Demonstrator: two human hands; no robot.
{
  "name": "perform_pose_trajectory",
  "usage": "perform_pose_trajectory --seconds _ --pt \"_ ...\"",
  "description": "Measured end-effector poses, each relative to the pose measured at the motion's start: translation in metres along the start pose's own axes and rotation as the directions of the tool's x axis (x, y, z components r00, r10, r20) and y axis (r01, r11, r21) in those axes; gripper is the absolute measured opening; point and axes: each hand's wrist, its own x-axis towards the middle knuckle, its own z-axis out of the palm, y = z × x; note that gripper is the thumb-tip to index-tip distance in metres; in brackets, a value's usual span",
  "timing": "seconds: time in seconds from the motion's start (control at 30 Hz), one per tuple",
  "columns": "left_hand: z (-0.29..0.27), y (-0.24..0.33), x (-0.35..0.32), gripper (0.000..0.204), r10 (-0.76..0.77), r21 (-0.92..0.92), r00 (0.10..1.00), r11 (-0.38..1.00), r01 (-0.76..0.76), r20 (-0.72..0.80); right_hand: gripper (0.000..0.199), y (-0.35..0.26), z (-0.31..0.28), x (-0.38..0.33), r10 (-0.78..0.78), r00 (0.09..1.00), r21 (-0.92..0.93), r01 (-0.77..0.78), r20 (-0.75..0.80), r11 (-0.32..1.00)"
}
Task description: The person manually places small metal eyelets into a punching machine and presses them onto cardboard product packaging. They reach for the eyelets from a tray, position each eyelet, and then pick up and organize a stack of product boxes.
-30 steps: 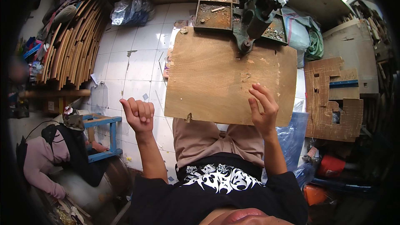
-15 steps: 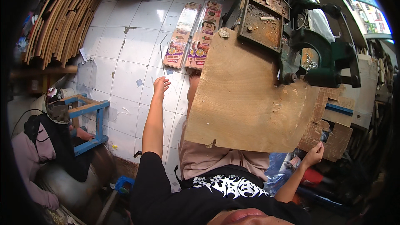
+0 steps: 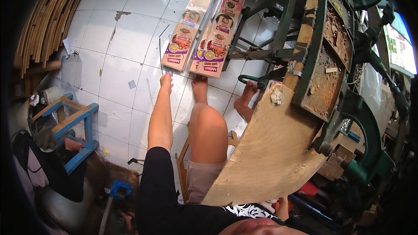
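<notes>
My left hand (image 3: 166,82) reaches out over the tiled floor, just short of the near end of a stack of flat printed sheets (image 3: 177,55). Its foreshortened fingers look stretched out, with nothing seen in them. Beside that stack lies a second stack of similar printed sheets (image 3: 210,58), pink and purple with food pictures, under clear plastic. My right hand (image 3: 283,205) is low at the right, mostly hidden below the edge of a wooden board (image 3: 265,161). Its fingers cannot be made out. The board covers part of my lap.
A green metal machine (image 3: 365,135) with a debris-filled tray (image 3: 326,78) stands at the right. A blue-framed wooden stool (image 3: 72,122) is at the left. Bundled wooden strips (image 3: 52,21) lean at the far left. My bare feet (image 3: 200,89) rest near the stacks.
My view has swung left and my left arm has stretched closer to the sheet stacks. The board and machine now appear farther right. My right hand has drawn in behind the board.
</notes>
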Motion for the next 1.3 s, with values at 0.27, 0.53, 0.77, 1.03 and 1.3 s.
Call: perform_pose_trajectory --seconds 0.27,0.53,0.77,1.03,1.3 --pt "0.041 -0.002 0.066 0.082 -0.161 -0.34 0.983 0.923 0.181 0.086 0.035 -0.03 -0.006 -0.015 0.033 0.998 0.011 -0.032 -0.052 0.999" --pt "0.058 0.0 0.101 0.081 -0.224 -0.487 0.974 0.853 0.185 -0.021 0.034 -0.054 0.006 -0.016 0.071 0.997 -0.022 -0.072 -0.04 0.997" --pt "0.067 0.0 0.107 0.058 -0.243 -0.736 0.969 0.648 0.193 0.04 0.034 -0.059 0.008 -0.021 0.074 0.996 -0.014 -0.075 -0.049 0.997" --pt "0.072 -0.012 0.102 0.054 -0.189 -0.756 0.982 0.645 0.111 -0.017 0.033 -0.055 0.006 -0.027 0.075 0.997 -0.015 -0.075 -0.036 0.997" --pt "0.095 0.024 0.059 0.061 0.137 -0.817 0.988 0.577 -0.024 0.068 0.033 -0.049 0.012 -0.011 0.028 1.0 0.038 -0.029 0.002 0.999"
